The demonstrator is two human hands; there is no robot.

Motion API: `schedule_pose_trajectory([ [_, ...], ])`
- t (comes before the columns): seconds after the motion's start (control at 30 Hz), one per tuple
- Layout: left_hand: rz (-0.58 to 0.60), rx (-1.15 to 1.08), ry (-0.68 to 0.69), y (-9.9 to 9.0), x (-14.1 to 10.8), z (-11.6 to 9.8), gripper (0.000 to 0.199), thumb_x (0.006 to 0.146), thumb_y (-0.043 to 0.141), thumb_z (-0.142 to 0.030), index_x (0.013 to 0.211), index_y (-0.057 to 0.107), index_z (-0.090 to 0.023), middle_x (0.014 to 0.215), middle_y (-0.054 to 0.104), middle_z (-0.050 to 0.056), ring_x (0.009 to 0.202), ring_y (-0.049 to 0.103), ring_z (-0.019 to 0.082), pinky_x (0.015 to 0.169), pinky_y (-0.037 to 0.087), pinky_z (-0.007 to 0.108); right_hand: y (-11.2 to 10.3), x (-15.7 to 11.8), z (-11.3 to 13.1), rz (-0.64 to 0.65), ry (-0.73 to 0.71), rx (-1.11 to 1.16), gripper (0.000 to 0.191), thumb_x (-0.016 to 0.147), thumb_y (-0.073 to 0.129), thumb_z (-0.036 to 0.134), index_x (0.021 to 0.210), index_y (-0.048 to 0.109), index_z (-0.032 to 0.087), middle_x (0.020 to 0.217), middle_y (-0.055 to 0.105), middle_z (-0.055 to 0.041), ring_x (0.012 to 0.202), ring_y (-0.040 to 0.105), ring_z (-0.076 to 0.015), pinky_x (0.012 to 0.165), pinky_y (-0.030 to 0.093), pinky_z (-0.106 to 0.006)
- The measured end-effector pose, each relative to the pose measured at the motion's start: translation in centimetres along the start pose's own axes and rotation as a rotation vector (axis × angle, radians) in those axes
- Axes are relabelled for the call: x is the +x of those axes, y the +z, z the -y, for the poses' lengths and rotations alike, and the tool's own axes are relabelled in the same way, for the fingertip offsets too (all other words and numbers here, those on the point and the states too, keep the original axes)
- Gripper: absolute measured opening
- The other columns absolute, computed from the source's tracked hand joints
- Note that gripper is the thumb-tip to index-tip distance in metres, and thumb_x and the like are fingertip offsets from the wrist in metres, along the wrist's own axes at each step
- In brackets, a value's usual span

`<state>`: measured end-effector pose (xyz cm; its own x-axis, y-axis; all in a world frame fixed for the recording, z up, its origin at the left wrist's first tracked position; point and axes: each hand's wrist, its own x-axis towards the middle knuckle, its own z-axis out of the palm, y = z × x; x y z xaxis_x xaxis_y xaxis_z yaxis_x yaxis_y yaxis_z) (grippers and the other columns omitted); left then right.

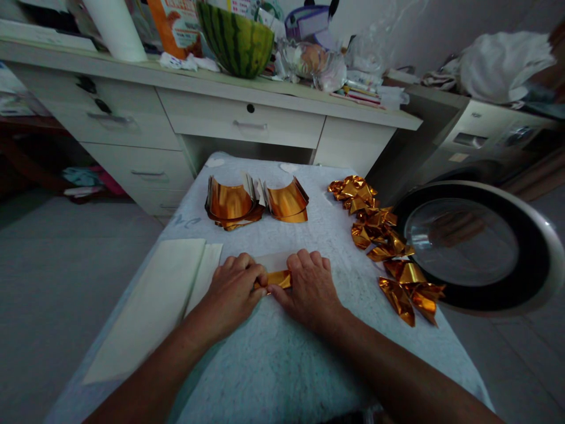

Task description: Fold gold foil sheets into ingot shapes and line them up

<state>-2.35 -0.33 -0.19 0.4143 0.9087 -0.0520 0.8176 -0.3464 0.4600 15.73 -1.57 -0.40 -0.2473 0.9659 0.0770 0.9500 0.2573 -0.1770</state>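
Observation:
Between my two hands, a strip of shiny gold foil paper point(279, 279) lies low on the cloth-covered table, with a pale translucent sheet point(273, 259) showing just behind it. My left hand point(238, 282) is closed on the foil's left end, fingers curled and thumb pressed in. On the right end, my right hand point(309, 285) grips it with bent fingers and the thumb along the near edge. Part of the foil is hidden under the fingers. Beyond the hands stand two curved stacks of gold foil sheets point(232, 201). Folded gold foil pieces point(375, 227) run down the right side.
White paper sheets point(150, 300) lie on the left of the table point(282, 365). An open washing machine door point(468, 241) juts out at the right edge. Behind is a white counter with drawers point(247, 123), holding a cut watermelon point(236, 41) and plastic bags.

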Motion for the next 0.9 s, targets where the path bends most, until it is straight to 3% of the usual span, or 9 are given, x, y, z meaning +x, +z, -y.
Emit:
schedule_pose_trajectory([
  [0.23,0.049,-0.053,-0.011,-0.3,-0.1,0.3,0.008,0.081,0.059,-0.020,0.087,0.064,-0.024,0.099,0.057,0.002,0.095,0.049,0.024,0.082,0.039,0.039,-0.3,0.1,-0.2,0.033,0.003,0.031,0.044,0.089,0.050,0.062,0.097,0.057,0.019,0.100,0.058,-0.0090,0.095,0.048,-0.0287,0.081,0.035,-0.044],
  [0.53,0.040,-0.071,-0.001,-0.4,0.1,0.6,0.013,0.077,0.058,-0.018,0.085,0.065,-0.025,0.095,0.058,0.001,0.094,0.051,0.024,0.083,0.039,0.038,-1.1,0.1,-2.1,0.113,-0.042,0.190,0.015,0.086,0.067,0.031,0.097,0.060,0.023,0.101,0.058,-0.0038,0.096,0.047,-0.0235,0.081,0.033,-0.037],
  [0.9,0.089,-0.081,-0.003,-0.6,0.2,0.8,0.015,0.078,0.056,-0.018,0.088,0.065,-0.025,0.099,0.059,0.003,0.097,0.049,0.025,0.084,0.037,0.040,-2.2,0.7,-5.1,0.202,-0.047,0.214,0.034,0.083,0.072,0.027,0.115,0.066,0.034,0.123,0.050,-0.0060,0.108,0.046,-0.0257,0.092,0.035,-0.042],
])
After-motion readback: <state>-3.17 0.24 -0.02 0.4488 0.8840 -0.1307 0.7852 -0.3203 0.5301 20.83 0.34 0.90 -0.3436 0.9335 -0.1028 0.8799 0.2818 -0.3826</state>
